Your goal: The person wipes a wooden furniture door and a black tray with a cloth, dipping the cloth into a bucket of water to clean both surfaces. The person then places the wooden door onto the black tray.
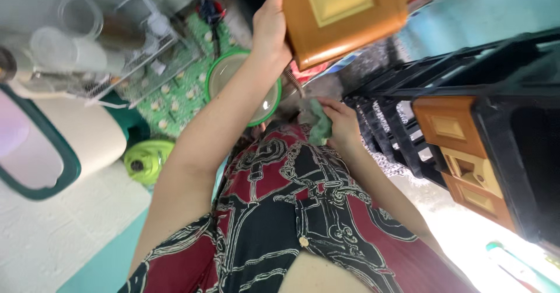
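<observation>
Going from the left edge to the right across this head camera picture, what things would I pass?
White bin with green rim → wire rack of cups → green-rimmed lid → left hand on a brown drawer → right hand holding a green cloth → black drawer cabinet.

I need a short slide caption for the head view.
Left hand lifts an orange drawer; right hand holds a green cloth.

A green floral-patterned desk (pixel 181 94) carries a wire rack (pixel 125 48) with clear cups near its left edge, and a green-rimmed round bowl (pixel 245 86) toward its right edge. The white textured floor (pixel 52 229) holds a lime-green round lid (pixel 146 160).
</observation>
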